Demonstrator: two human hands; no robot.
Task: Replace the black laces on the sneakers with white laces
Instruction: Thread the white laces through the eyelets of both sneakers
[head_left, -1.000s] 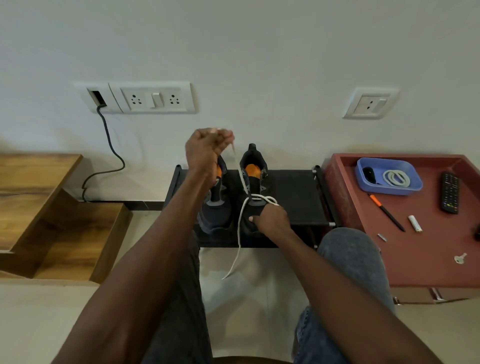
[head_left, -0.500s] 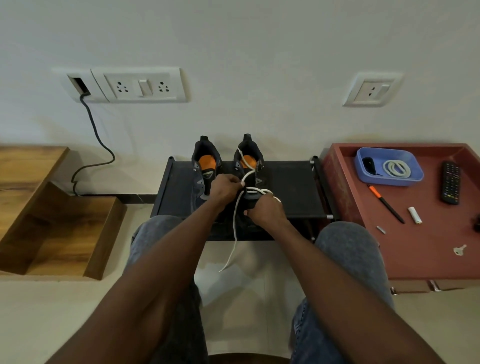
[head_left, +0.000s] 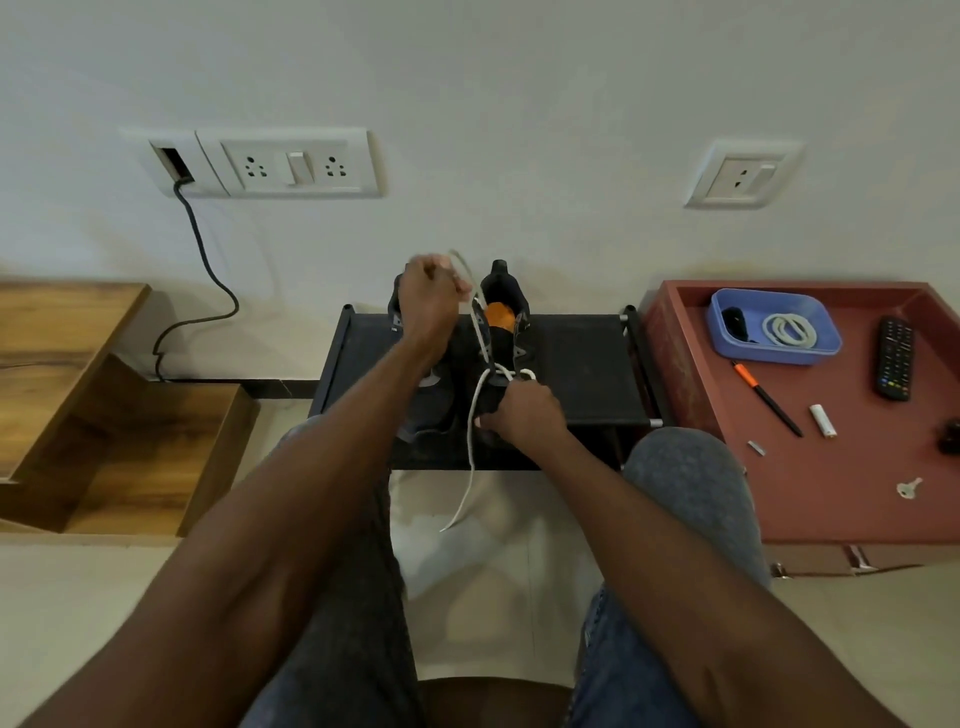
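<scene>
Head view: I see my left hand (head_left: 430, 293) raised above the left sneaker (head_left: 428, 400), fingers curled tight on one end of the white lace (head_left: 480, 338), which runs taut down to the right sneaker (head_left: 506, 332). My right hand (head_left: 522, 413) rests on that sneaker's toe, fingers curled; they appear to pinch the lace at the lower eyelets. The free lace end hangs toward the floor. Both sneakers stand on the black rack (head_left: 576, 364).

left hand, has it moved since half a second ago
Yes. The left hand has risen from the right sneaker's laced midsection to beside its heel collar, drawing the white lace up toward the wall.
</scene>
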